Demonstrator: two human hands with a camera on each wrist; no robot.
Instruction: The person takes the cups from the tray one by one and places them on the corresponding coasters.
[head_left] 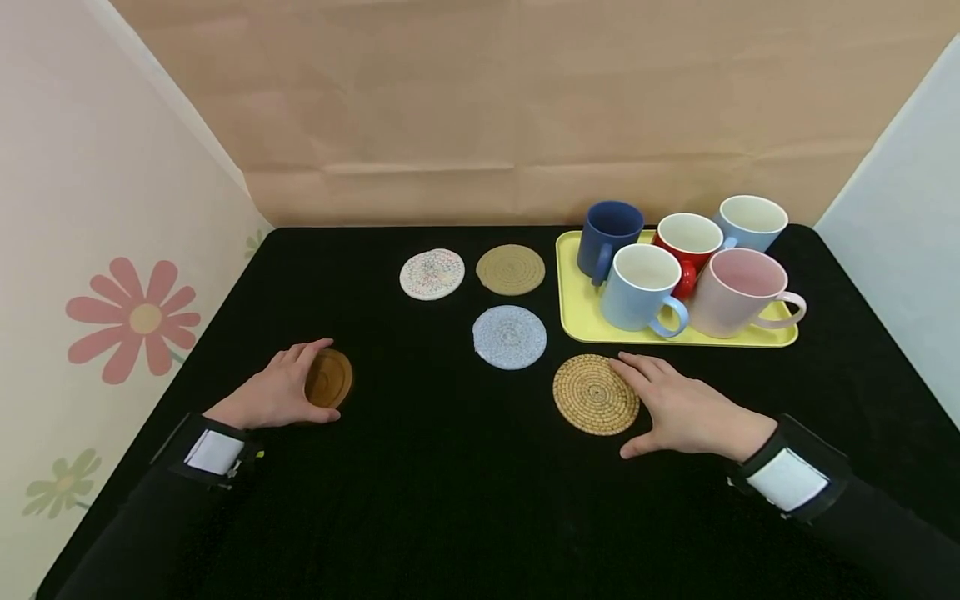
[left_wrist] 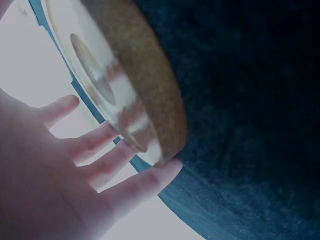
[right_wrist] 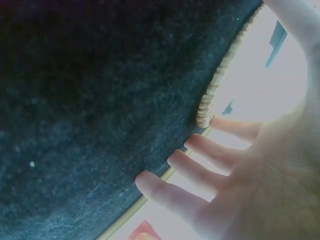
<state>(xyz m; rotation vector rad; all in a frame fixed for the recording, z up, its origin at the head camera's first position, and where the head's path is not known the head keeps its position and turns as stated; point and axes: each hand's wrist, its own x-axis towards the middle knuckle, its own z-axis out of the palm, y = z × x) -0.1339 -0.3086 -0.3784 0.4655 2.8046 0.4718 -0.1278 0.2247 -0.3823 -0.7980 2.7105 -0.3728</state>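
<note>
My left hand [head_left: 279, 390] is spread beside a round brown wooden coaster [head_left: 328, 379], its thumb and index finger on either side of the rim. In the left wrist view, fairly straight fingertips meet the edge of the wooden coaster [left_wrist: 145, 75], which has a shallow round hollow. Over on the right, my right hand [head_left: 682, 408] reaches toward a round woven straw coaster [head_left: 592, 396], the index fingertip over its far right rim and the thumb apart from it. The right wrist view shows extended fingers near the straw coaster's ridged edge [right_wrist: 215, 87].
A yellow tray [head_left: 573, 321] at the back right carries several mugs, among them a navy mug [head_left: 600, 229], a red mug [head_left: 663, 237] and a pink mug [head_left: 720, 304]. A white speckled coaster [head_left: 432, 274], tan coaster [head_left: 511, 269] and pale blue coaster [head_left: 510, 337] lie mid-table.
</note>
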